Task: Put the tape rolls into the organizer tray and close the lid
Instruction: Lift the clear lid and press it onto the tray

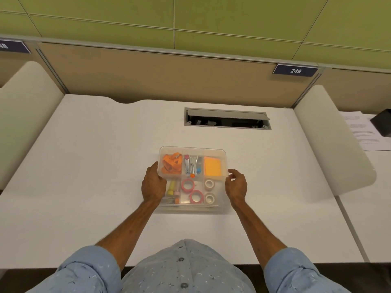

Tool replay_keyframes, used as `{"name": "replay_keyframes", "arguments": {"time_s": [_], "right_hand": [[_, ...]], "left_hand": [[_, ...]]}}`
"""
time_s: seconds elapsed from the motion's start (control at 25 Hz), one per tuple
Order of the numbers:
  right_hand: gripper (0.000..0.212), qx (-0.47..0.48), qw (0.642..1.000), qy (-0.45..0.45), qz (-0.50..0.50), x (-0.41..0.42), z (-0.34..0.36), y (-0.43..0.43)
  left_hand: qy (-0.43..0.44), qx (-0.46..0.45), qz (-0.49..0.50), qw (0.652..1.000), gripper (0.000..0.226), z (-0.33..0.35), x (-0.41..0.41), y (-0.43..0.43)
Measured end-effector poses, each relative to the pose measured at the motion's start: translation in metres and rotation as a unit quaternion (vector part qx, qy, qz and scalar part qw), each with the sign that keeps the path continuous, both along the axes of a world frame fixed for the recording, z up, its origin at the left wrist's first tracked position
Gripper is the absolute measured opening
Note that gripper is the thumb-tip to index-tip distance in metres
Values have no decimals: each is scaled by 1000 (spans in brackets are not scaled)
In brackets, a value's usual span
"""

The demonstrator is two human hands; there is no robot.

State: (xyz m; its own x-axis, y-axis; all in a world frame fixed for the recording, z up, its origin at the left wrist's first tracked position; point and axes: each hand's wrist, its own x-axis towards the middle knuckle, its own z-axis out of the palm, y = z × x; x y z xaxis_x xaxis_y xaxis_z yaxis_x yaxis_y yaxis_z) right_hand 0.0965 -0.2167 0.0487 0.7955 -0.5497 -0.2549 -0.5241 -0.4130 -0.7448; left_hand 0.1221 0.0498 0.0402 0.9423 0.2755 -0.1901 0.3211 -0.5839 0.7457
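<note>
A clear organizer tray [222, 208] sits on the white desk, and a clear lid [213, 150] appears to lie on top of it. In the front compartments lie two pink tape rolls [187, 185] [196, 196] and two whitish tape rolls [209, 184] [210, 198]. My left hand [153, 185] rests over the tray's left edge, thumb along the lid's side, fingers hidden. My right hand [236, 186] is at the right edge, its fingers loosely curled and apart, its fingertips just touching the rim.
The other compartments hold an orange strap [172, 163], small staplers [192, 164], orange sticky notes [212, 166] and a yellow marker [171, 188]. An open cable hatch [227, 119] lies behind the tray. White side dividers [330, 140] flank the desk. Papers [364, 132] lie far right.
</note>
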Motion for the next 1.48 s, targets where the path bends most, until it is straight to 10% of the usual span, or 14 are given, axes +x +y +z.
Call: {"name": "replay_keyframes", "arguments": {"time_s": [0.2,0.52,0.96,1.36,1.48], "right_hand": [[39,-18,999,25,8,0,1,4],[57,-322,919,52,223,-30,-15,30],[68,-199,950,30,239,-26,-27,26],[64,-306,917,82,243,-11,-16,23],[59,-307,916,57,252,13,-7,24]], "left_hand": [[13,28,-36,999,54,-2,-4,3],[-29,216,-193,957,62,-16,-25,-4],[11,152,-196,969,71,-29,-22,-3],[-27,238,-180,954,97,-21,-18,-4],[-30,246,-196,949,72,-12,6,-5]]}}
